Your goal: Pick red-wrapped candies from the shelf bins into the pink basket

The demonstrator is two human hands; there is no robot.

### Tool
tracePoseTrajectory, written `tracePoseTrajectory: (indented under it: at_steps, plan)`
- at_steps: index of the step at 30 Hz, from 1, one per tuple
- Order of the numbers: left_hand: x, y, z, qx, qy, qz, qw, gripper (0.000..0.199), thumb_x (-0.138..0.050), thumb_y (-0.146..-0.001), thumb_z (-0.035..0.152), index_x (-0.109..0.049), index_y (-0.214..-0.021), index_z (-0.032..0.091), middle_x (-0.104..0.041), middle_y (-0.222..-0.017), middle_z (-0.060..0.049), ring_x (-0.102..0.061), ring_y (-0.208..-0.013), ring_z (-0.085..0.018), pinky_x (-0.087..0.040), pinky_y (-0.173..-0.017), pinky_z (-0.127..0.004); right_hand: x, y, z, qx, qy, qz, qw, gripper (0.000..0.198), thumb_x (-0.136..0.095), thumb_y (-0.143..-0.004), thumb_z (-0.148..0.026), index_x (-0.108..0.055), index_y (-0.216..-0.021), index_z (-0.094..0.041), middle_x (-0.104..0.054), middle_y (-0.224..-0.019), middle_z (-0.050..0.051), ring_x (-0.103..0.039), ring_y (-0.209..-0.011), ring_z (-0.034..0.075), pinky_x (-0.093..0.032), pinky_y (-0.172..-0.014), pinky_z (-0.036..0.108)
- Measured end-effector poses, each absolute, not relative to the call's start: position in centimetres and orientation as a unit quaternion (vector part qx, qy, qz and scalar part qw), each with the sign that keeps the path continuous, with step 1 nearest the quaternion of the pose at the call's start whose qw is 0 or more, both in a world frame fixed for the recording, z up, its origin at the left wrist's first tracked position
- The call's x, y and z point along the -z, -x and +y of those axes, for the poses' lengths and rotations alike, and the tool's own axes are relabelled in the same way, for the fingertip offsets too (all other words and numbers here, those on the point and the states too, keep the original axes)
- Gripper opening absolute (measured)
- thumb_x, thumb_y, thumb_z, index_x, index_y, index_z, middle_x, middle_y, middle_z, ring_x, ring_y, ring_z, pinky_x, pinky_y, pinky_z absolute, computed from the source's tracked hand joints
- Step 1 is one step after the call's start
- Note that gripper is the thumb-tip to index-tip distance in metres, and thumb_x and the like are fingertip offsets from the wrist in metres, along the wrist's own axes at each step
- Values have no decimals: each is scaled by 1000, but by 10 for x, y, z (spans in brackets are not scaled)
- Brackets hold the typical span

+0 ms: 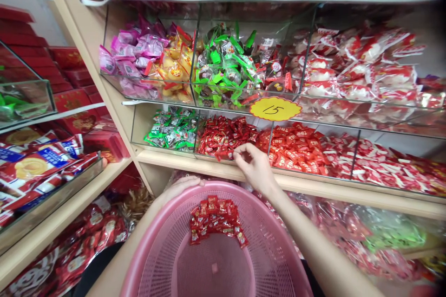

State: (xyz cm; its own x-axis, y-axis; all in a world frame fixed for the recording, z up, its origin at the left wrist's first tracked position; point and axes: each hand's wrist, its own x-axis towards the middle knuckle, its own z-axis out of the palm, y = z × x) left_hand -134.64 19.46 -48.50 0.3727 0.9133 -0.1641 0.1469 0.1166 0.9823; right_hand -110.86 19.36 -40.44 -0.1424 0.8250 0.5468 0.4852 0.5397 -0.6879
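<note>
A pink plastic basket [278, 232] tilts toward the shelf, with a cluster of small dark-red wrapped candies [214, 217] at its far side. My left hand [183, 186] lies over the basket's far left rim and holds it, its thumb out of sight. Over the front edge of a shelf compartment, my right hand [256, 167] has its thumb and forefinger pinched at a dark-red wrapped candy [226, 154]. Behind those fingertips is the pile of matching dark-red candies [223, 132] in its clear-walled compartment.
Neighbouring compartments hold green-wrapped candies [174, 127] and bright red packets [296, 146]. A yellow price tag [275, 109] marked 15 hangs above. The wooden shelf edge [313, 185] runs just beyond the basket. Blue-and-red snack packs [42, 160] fill the left shelf.
</note>
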Motion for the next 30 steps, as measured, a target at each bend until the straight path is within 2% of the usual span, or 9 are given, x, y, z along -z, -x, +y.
tracePoseTrajectory:
  at_steps: [4,8,12,19,24,30]
  plan:
    - [488,1343,194,-328,-581,447,595,33,-58,-70,43,-67,-85,15,-65,-97,-6,-53,-100,-22,-37,-86,-28,439,1122,171,-345,435,-688,467,15,-48,-77,-30,-54,-73,-16,-48,-59,-3,-39,-52,9,-33,-50,20]
    - [489,1343,196,-319,-579,440,608,36,-58,-71,43,-67,-88,13,-65,-97,-7,-55,-96,-22,-39,-86,-29,473,1133,167,-438,430,-637,466,18,-53,-74,-34,-54,-70,-16,-45,-55,-4,-37,-49,8,-32,-47,20]
    - [491,1347,198,-305,-561,449,625,32,-57,-73,43,-66,-89,17,-64,-99,-6,-57,-92,-20,-40,-84,-28,487,1134,167,-475,430,-601,478,18,-55,-72,-34,-55,-69,-16,-49,-57,-4,-39,-50,8,-33,-48,21]
    - [494,1346,201,-301,-520,454,658,27,-58,-74,42,-63,-83,17,-66,-86,-3,-59,-76,-15,-41,-75,-26,487,1127,158,-517,426,-561,487,17,-58,-71,-33,-55,-70,-16,-53,-59,-3,-44,-49,7,-36,-48,20]
    - [486,1341,195,-304,-500,454,672,28,-58,-73,42,-58,-69,15,-65,-80,-3,-59,-69,-15,-42,-67,-26,486,1126,156,-554,442,-508,490,23,-60,-69,-38,-53,-71,-16,-54,-54,-4,-52,-46,9,-38,-44,20]
    - [485,1342,193,-298,-490,492,655,34,-58,-71,47,-58,-65,14,-65,-71,-4,-58,-59,-14,-42,-61,-25,494,1130,158,-586,417,-461,520,28,-64,-67,-40,-50,-72,-16,-56,-63,-2,-61,-55,13,-49,-55,26]
